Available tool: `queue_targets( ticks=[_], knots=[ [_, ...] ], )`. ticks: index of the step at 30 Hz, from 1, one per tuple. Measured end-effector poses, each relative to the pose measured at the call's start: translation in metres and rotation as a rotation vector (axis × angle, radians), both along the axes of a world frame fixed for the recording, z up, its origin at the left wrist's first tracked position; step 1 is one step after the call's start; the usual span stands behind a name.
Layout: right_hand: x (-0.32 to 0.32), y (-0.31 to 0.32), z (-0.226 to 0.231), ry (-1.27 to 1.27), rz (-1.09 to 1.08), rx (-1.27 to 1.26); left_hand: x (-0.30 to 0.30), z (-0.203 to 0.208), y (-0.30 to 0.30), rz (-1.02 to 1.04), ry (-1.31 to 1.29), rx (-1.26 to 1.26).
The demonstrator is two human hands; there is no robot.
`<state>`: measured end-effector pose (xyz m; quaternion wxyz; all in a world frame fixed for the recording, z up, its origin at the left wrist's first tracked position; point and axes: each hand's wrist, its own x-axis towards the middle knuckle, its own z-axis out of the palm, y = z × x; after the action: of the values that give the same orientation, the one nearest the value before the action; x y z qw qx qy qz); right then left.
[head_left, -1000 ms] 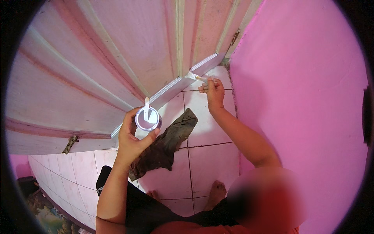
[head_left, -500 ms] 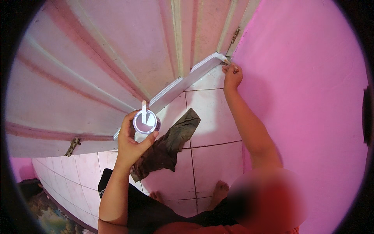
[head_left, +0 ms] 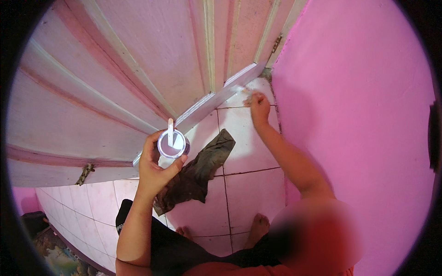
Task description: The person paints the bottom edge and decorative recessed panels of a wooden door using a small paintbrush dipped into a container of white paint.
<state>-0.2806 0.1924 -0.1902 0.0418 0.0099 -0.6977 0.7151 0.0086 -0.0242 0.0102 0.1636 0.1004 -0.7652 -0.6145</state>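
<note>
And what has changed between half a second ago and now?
The right hand moved left and down in the view, away from the lower right corner of the door; the brush in it is blurred. Nothing was visibly taken or let go. The left hand still holds the cup with its stick, and the dark cloth lies on the floor as before.

Crumpled, matt brown cloth (head_left: 195,177); glossy, pale square tiles (head_left: 251,188)
Round white-rimmed tub (head_left: 171,157), rim glossy; flat, pale wooden stick (head_left: 171,131).
</note>
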Motion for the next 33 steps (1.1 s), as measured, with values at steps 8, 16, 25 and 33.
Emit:
queue_targets(
  ticks=[8, 16, 25, 33],
  knots=[
    [-0.043, 0.007, -0.008, 0.060, -0.057, -0.027, 0.000, 0.004, 0.003, 0.010, -0.030, 0.008],
    [-0.014, 0.003, -0.002, -0.033, 0.094, -0.152, 0.001, 0.001, -0.002, 0.011, -0.012, -0.032],
    [-0.011, -0.015, -0.019, -0.094, 0.061, 0.046, 0.004, 0.003, -0.004, 0.042, -0.028, -0.013],
    [-0.084, 0.015, -0.017, -0.010, -0.154, -0.064, 0.005, 0.008, -0.002, 0.037, -0.023, -0.046]
  ],
)
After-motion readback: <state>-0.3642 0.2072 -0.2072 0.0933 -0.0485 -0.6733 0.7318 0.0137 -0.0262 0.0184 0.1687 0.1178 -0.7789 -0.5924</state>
